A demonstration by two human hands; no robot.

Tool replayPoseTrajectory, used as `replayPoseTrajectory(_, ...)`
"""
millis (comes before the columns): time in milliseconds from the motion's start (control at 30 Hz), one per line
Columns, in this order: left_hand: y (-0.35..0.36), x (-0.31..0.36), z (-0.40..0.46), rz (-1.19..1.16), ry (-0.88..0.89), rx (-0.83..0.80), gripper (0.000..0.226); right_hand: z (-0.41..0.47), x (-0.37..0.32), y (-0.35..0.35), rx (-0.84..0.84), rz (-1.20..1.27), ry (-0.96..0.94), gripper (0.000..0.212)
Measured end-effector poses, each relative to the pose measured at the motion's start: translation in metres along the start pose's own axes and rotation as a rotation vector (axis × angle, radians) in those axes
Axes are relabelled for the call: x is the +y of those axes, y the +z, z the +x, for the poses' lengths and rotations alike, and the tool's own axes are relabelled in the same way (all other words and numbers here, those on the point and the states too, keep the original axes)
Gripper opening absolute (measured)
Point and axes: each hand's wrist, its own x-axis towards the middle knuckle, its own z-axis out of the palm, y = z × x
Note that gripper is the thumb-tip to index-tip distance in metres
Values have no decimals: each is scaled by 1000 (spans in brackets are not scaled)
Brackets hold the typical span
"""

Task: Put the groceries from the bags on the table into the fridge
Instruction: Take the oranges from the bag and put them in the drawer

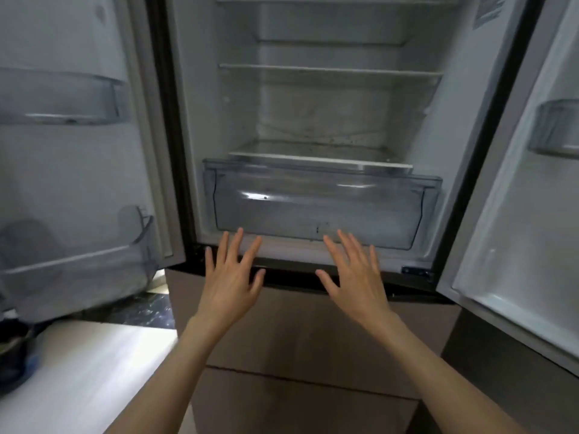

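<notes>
Fridge [313,120], a tall unit with a pale white interior and brownish outer panels, stands with both upper doors swung fully open. Its left door [78,151] carries two clear plastic door bins [62,98], one above the other; its right door [517,183] shows one clear bin at mid height. Inside the compartment, glass shelves with white front trims [329,70] are stacked one above another, and the back wall above the lowest shelf shows dark specks and smudges. Below the lowest shelf sits a wide transparent plastic crisper drawer [319,208], seated in its bay, with a bright reflection on its front. Under the compartment, the brown front of a lower drawer [297,333] is closed, and a second seam runs beneath it.

White table surface [94,386] occupies the lower left, just beside the fridge base. At its far left edge lies a dark bag-like object with a blue patch [18,355]; it is blurred, and its contents cannot be told.

Both bare forearms reach forward toward the fridge sill. Left hand [232,277] is spread wide, fingers straight, holding nothing, its fingertips at the bottom edge of the crisper drawer. Right hand [354,274] is likewise spread flat and holding nothing, fingertips at the same edge. Whether either hand touches the drawer cannot be told.
</notes>
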Motion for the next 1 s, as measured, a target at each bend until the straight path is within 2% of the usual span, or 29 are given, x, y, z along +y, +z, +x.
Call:
replayPoseTrajectory(167,1,-7,-102,36,-174,-154,58,-68,-50,18,-243,99,-30,64)
replayPoseTrajectory(300,-11,-40,-187,87,-298,-247,59,-118,-109,37,-433,166,-76,65)
replayPoseTrajectory(500,-56,-95,-319,101,-563,-327,60,-171,-226,61,-620,233,-309,63)
replayPoseTrajectory(600,-87,-123,-381,110,-709,-348,64,-193,-303,73,-654,323,-399,64)
replayPoseTrajectory(700,-127,-168,-436,175,-839,-358,56,-215,-387,86,-681,346,-496,65)
replayPoseTrajectory(867,-209,-244,-504,229,-1074,-269,58,-244,-532,102,-708,441,-639,65)
replayPoseTrajectory(1000,-256,-293,-550,262,-1191,-263,58,-260,-621,106,-734,494,-728,64)
